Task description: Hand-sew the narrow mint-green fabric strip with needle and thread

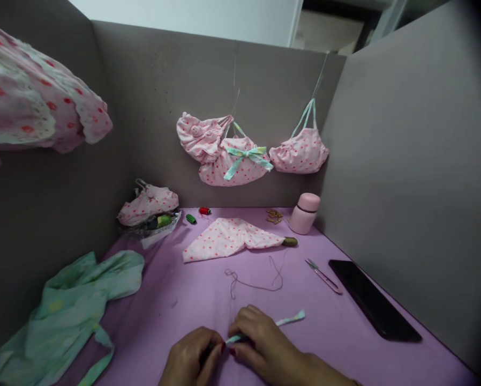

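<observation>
"Take me across it, starting at the left."

"Green cloth (72,311) lies heaped on the purple table (156,321), well to the left of the strip (292,318). Far beyond the strip, also on its left, sits a dotted bundle (150,206)."

"And the hands?"

"The left hand (196,354) comes first, thumb and forefinger pinched together on the left part of the strip. Whether the strip ends there or runs on inside the fingers, I cannot tell from here."

"What is that past the fingers?"

"Loose thread (260,288), just beyond the strip; past it, a dotted cloth (232,241) stretched out flat."

"Which way does the strip run?"

"Crosswise, low at the person's edge of the table: out of the left fingertips, under the right hand (260,340), its tail pointing right and slightly away. The right hand is curled over it, gripping close beside the left pinch, with the fingertips of both nearly meeting. Of the two, the right is nearer that loose tail."

"And at far right?"

"A pink flask (303,215) far beyond the strip, snips (328,281) closer in, then a black phone (373,300), right of the strip."
</observation>
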### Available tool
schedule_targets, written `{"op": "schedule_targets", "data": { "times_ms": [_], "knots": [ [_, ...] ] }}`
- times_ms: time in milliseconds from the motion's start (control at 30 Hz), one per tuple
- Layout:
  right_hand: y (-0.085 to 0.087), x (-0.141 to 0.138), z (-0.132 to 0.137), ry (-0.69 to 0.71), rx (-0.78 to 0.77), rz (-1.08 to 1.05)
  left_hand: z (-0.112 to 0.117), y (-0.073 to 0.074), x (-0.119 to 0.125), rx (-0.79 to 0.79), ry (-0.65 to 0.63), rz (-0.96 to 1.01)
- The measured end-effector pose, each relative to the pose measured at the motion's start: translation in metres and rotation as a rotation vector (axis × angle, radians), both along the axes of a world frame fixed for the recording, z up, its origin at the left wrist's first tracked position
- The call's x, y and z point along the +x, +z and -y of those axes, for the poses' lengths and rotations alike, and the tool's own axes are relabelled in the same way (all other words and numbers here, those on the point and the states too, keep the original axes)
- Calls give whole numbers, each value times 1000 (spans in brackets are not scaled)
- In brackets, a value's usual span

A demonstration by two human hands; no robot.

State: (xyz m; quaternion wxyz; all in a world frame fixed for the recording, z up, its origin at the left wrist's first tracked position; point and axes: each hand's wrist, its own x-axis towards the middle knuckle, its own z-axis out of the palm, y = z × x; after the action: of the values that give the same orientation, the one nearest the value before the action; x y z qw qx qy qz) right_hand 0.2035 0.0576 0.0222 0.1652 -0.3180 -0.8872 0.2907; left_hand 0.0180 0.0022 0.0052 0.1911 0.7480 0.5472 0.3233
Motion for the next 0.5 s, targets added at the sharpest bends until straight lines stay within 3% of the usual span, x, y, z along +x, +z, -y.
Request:
{"op": "schedule_targets", "data": {
  "times_ms": [100, 233, 500],
  "knots": [
    [-5, -3, -3, 41, -82, -59, 2, -2, -1, 49, -1, -43],
    [-8, 5, -7, 48, -40, -35, 3, -5, -1, 67, 44, -159],
    [-12, 21, -13, 32, 21, -37, 11, -3, -10, -60, 202, -124]
  ]
}}
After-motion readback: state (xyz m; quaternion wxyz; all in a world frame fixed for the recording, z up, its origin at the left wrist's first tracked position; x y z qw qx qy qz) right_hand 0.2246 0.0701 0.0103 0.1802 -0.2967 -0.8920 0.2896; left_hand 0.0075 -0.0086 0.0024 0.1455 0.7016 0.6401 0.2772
